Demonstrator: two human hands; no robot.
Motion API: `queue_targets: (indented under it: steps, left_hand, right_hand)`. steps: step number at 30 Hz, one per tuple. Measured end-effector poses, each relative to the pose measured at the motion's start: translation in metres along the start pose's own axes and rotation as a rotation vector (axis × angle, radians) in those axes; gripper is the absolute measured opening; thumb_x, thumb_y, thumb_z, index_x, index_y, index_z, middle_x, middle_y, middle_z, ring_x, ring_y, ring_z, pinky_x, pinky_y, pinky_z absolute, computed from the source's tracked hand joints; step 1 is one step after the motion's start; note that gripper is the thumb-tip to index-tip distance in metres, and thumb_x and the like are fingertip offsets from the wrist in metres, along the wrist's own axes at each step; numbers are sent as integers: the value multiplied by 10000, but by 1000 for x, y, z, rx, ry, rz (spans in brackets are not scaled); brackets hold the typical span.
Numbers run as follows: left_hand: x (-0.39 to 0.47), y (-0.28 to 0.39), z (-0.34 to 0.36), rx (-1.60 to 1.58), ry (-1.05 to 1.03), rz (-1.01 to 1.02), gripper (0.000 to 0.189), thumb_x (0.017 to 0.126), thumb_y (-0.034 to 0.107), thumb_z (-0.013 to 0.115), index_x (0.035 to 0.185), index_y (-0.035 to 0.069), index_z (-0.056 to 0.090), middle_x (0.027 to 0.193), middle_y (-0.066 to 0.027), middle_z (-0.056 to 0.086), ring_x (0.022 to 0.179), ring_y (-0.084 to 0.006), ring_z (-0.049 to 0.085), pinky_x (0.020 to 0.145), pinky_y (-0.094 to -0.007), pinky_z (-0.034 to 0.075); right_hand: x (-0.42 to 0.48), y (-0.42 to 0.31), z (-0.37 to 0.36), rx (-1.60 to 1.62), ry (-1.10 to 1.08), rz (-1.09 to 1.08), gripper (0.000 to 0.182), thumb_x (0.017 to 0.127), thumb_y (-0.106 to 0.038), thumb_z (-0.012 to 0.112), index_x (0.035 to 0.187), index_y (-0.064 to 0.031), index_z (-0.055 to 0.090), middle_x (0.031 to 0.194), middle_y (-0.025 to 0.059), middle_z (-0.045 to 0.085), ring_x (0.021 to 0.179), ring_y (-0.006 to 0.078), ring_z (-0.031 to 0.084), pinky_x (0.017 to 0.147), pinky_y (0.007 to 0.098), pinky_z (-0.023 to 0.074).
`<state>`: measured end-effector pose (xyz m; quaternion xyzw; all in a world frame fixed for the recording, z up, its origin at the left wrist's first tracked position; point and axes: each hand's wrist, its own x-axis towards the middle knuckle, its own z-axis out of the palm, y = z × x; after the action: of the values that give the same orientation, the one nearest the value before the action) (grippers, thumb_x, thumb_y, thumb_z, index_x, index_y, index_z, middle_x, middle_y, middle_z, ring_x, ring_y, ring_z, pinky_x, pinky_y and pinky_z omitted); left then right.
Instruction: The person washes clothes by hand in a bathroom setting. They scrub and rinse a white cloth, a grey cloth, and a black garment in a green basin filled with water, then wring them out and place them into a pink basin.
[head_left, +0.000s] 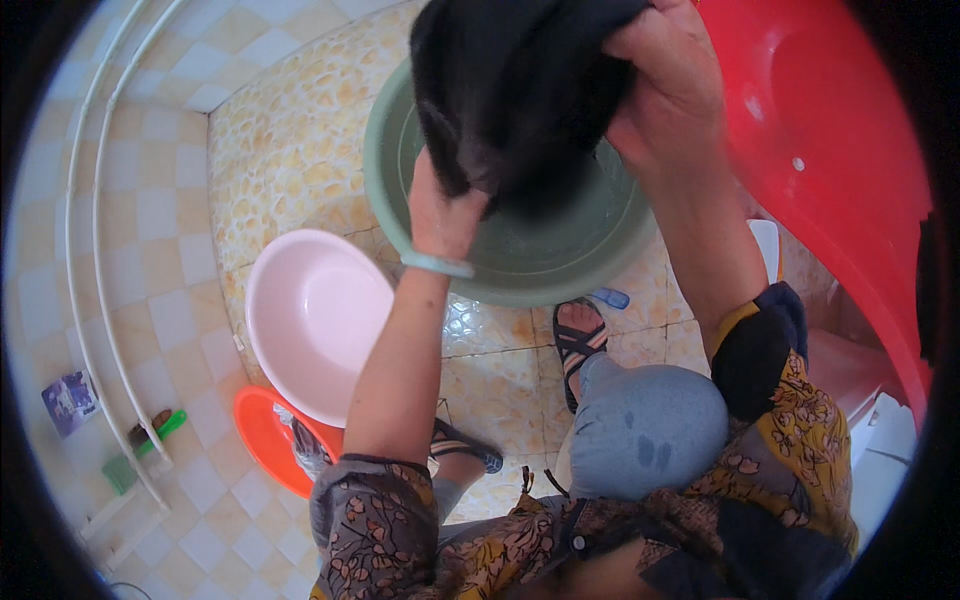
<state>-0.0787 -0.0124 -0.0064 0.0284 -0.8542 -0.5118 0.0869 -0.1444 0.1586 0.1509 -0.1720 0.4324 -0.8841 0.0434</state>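
A dark cloth or garment is held up over a large green plastic basin at the top of the view. My left hand grips its lower left part, with the fingers hidden by the fabric. On the upper right side, my right hand has hold of the same cloth. Part of the cloth is blurred, and its upper end runs out of view. Water seems to stand in the basin below.
Left of the basin stands a pink plastic basin, overlapping an orange basin with crumpled grey material inside. A large red plastic tub curves along the right. White pipes run along the left tiled wall, near a green brush.
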Motion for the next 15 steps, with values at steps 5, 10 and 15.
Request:
queue_targets:
  steps: [5,10,15]
  left_hand:
    - [32,6,-42,-303,161,-316,355,788,76,584,1116,-58,558,1021,-136,631,964,-244,584,881,-329,429]
    - [31,-53,-55,-91,169,-210,601,781,-8,461,1365,-1,320,1210,-200,540,1145,-287,512,983,-339,375]
    - [1,-61,-16,501,87,53,786,690,-77,535,1411,67,257,1433,-240,256,1311,-413,279,1082,-413,273]
  right_hand:
    - [19,5,-27,-161,-153,-31,272,816,38,518,1079,13,582,940,68,621,894,146,601,824,264,477]
    - [5,52,-98,-1150,-451,-7,660,716,37,554,1329,-165,418,1164,142,518,1057,256,523,907,329,441]
    - [-28,123,-146,-1700,-588,135,786,715,7,608,1403,-226,309,1372,204,340,1213,374,399,937,486,410]
